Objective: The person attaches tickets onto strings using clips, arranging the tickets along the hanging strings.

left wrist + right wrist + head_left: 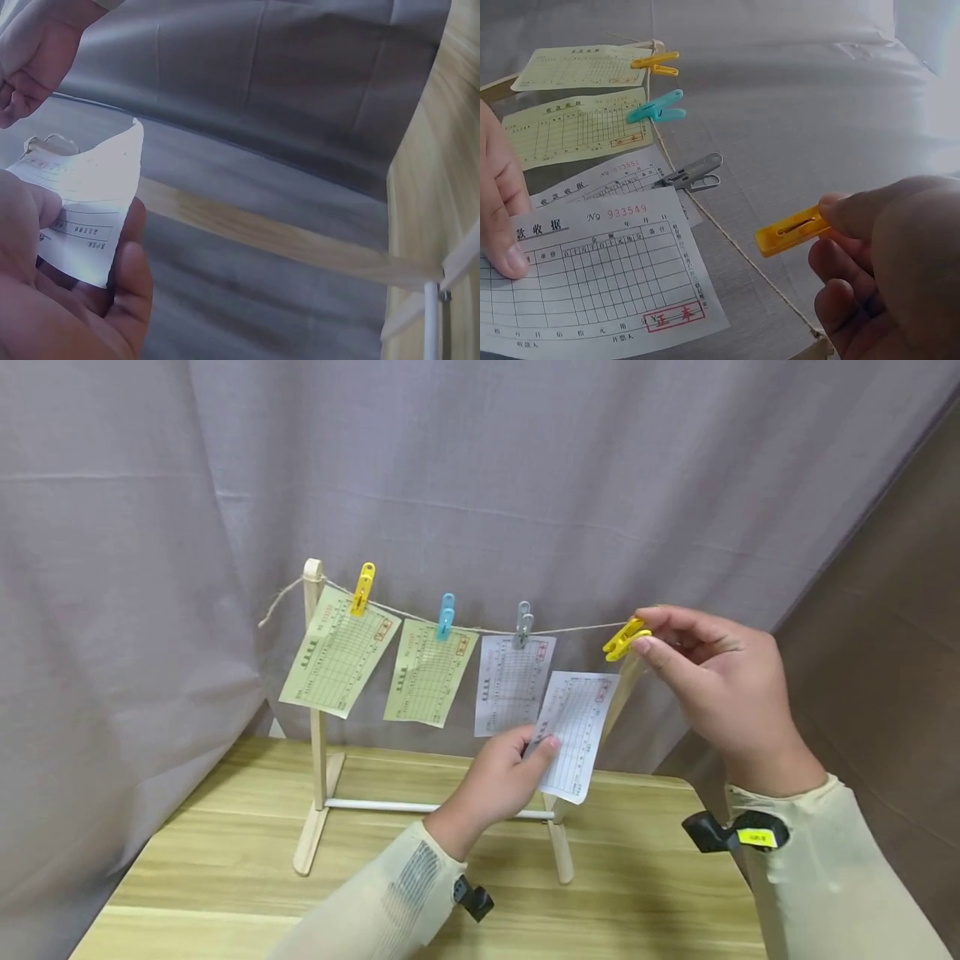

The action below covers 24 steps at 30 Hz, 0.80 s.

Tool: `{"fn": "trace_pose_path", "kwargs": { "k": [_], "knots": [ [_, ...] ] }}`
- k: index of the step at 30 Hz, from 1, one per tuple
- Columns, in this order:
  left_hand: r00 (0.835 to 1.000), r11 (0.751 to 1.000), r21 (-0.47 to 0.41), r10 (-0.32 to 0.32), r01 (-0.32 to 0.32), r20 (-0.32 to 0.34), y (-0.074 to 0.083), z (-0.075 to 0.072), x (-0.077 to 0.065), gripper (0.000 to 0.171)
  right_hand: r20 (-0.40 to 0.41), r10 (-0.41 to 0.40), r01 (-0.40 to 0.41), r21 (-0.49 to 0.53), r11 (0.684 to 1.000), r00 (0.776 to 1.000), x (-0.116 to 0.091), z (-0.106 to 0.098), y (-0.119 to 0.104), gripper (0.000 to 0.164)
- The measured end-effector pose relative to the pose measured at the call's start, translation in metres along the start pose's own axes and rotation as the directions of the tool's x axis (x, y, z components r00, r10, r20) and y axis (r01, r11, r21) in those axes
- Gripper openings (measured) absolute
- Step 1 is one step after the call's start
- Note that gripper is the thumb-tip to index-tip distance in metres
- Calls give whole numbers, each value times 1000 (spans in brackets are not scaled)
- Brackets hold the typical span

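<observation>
My left hand (pixel 504 777) pinches a white receipt slip (pixel 581 727) by its lower left edge, thumb on the printed face. The slip is just below the twine (pixel 577 629), overlapping the hanging white slip (pixel 504 685) in the head view. Between thumb and index finger my right hand (pixel 723 681) holds a yellow clothespin (pixel 626 639) near the twine's right end. In the right wrist view the clothespin (pixel 791 230) points left, with nothing in its tip. A grey clothespin (pixel 522 625) holds the hanging white slip on the twine.
Two yellow-green slips hang further left, under a yellow clothespin (pixel 363 589) and a blue clothespin (pixel 446 616). The twine spans a wooden stand (pixel 318 760) with a white crossbar (pixel 375 806) on a wood-grain table (pixel 225 868). Grey curtain (pixel 480 468) hangs behind.
</observation>
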<state>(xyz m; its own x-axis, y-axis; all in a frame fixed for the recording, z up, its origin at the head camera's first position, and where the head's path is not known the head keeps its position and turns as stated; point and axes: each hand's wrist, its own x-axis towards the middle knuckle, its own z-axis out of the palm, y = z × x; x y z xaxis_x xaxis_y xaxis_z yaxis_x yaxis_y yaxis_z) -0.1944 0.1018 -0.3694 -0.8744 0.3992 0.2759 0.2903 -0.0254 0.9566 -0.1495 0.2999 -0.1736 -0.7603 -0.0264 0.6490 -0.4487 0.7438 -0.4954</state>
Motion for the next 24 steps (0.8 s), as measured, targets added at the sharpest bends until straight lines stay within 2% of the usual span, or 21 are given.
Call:
{"fn": "trace_pose_path", "kwargs": {
  "k": [10, 16, 20, 24],
  "knots": [
    [1000, 999, -50, 18, -18, 4, 3, 4, 9, 37, 14, 96, -94, -87, 992, 995, 27, -5, -16, 23],
    [1000, 998, -57, 14, -13, 15, 4, 5, 12, 38, 33, 156, -149, -170, 974, 987, 41, -5, -23, 24],
    [1000, 999, -49, 3, -2, 11, 7, 6, 14, 38, 52, 202, -192, -157, 969, 978, 47, -6, -24, 25],
    [1000, 997, -79, -2, 3, 12, 11, 10, 17, 38, 67, 240, -230, -132, 964, 968, 49, -7, -20, 26]
  ]
}}
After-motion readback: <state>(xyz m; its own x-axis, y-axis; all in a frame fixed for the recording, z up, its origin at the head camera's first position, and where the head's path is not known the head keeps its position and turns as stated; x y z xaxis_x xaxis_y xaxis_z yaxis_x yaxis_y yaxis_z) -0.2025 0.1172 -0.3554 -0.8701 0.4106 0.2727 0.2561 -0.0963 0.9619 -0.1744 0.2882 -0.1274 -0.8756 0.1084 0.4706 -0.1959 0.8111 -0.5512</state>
